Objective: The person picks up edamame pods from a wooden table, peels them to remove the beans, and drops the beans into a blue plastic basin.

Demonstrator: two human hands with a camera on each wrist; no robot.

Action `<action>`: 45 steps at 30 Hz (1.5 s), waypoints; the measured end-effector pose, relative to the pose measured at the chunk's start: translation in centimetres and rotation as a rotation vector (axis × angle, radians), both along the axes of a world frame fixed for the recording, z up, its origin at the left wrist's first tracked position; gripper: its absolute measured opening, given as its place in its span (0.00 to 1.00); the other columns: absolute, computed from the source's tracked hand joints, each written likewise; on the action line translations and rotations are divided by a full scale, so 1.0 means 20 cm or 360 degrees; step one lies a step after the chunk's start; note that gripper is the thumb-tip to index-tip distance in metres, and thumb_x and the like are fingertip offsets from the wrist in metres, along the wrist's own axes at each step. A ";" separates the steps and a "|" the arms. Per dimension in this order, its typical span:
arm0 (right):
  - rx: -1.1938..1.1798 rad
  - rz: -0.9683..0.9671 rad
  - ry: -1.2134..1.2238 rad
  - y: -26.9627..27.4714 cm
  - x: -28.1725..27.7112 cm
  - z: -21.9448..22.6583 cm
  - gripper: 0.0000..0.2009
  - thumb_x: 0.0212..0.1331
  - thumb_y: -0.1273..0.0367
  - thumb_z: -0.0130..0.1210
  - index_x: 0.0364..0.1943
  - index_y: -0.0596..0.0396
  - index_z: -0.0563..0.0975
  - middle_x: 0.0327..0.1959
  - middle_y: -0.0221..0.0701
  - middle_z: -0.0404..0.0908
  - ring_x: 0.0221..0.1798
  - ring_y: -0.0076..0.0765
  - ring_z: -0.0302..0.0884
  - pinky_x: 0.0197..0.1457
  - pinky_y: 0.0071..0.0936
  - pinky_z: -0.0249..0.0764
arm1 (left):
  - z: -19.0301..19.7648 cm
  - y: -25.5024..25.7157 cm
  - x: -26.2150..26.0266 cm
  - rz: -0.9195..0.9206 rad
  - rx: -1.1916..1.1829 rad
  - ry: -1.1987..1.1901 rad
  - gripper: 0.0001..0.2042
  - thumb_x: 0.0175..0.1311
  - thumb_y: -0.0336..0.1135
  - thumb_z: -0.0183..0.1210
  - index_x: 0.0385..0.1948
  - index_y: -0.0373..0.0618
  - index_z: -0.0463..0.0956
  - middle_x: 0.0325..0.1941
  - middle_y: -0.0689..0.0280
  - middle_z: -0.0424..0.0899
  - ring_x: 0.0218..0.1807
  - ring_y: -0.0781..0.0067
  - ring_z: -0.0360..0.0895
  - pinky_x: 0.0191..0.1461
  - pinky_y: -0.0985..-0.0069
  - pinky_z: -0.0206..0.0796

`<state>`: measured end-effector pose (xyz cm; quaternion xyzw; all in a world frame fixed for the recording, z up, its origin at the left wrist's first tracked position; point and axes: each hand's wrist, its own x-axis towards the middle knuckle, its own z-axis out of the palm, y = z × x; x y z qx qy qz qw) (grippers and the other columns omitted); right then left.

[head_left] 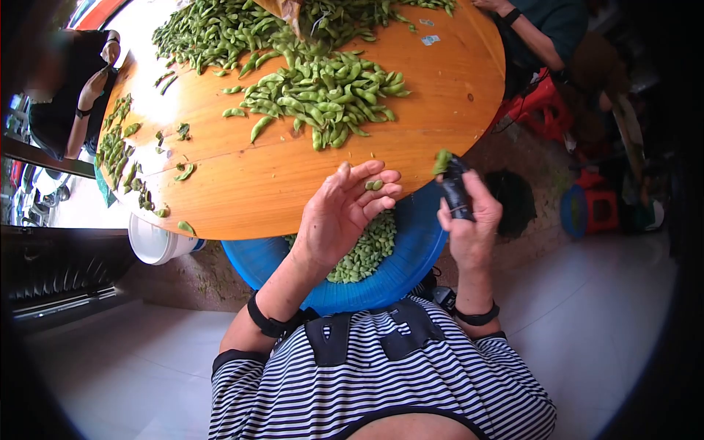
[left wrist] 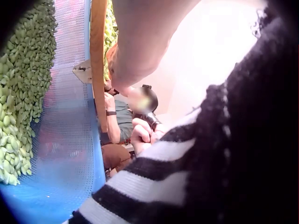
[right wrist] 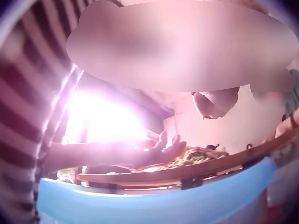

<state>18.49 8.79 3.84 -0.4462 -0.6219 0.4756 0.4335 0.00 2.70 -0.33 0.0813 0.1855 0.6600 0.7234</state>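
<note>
Palm up over the blue basket, my left hand carries a couple of shelled green soybeans on its loosely bent fingers. To the right, my right hand is curled, with a glossy black wrapping at its fingers and a green soybean pod pinched at the black tip. I cannot tell whether the black part covers a finger. Many shelled soybeans lie in the blue basket below; the left wrist view shows that heap of beans too.
A pile of whole pods lies on the round wooden table, with a larger heap behind it. Scattered pods lie along the left edge. A white bucket stands below. Other people sit at both sides, near red stools.
</note>
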 end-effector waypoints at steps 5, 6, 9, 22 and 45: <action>0.0238 -0.0397 -0.0555 0.19 0.40 -0.15 0.18 0.46 0.85 0.49 0.45 0.63 0.77 0.35 0.35 0.78 0.34 0.30 0.75 0.39 0.20 0.70 | 0.02 0.00 0.00 -0.0030 -0.0036 -0.0032 0.30 0.72 0.55 0.37 0.60 0.32 0.63 0.60 0.47 0.71 0.62 0.52 0.69 0.65 0.64 0.64; 0.0526 -0.0487 -0.0956 0.23 0.46 -0.18 0.19 0.46 0.84 0.50 0.47 0.64 0.76 0.37 0.42 0.80 0.36 0.40 0.78 0.43 0.26 0.73 | 0.01 0.01 0.00 -0.0029 -0.0014 -0.0051 0.31 0.72 0.56 0.37 0.60 0.33 0.64 0.60 0.48 0.71 0.63 0.52 0.69 0.65 0.63 0.63; 0.0502 -0.0665 -0.1554 0.25 0.61 -0.22 0.22 0.46 0.81 0.50 0.50 0.67 0.74 0.41 0.55 0.79 0.44 0.57 0.78 0.52 0.36 0.71 | 0.01 0.00 0.00 -0.0046 0.0009 -0.0051 0.32 0.72 0.57 0.36 0.60 0.34 0.64 0.61 0.48 0.71 0.63 0.52 0.68 0.66 0.62 0.62; 0.0369 -0.0695 -0.1273 0.30 0.58 -0.24 0.25 0.44 0.83 0.50 0.53 0.67 0.73 0.43 0.54 0.79 0.48 0.53 0.79 0.54 0.36 0.70 | 0.14 -0.01 -0.30 0.0179 -0.0192 0.2411 0.13 0.60 0.34 0.61 0.44 0.41 0.78 0.37 0.62 0.83 0.43 0.74 0.79 0.49 0.70 0.70; 0.0104 0.0746 -0.0306 0.06 -0.09 -0.06 0.22 0.44 0.84 0.49 0.49 0.65 0.74 0.34 0.42 0.77 0.34 0.39 0.77 0.42 0.23 0.71 | 0.14 0.03 -0.36 0.0208 -0.0248 0.1942 0.04 0.64 0.31 0.59 0.35 0.41 0.77 0.27 0.69 0.80 0.26 0.83 0.76 0.28 0.85 0.67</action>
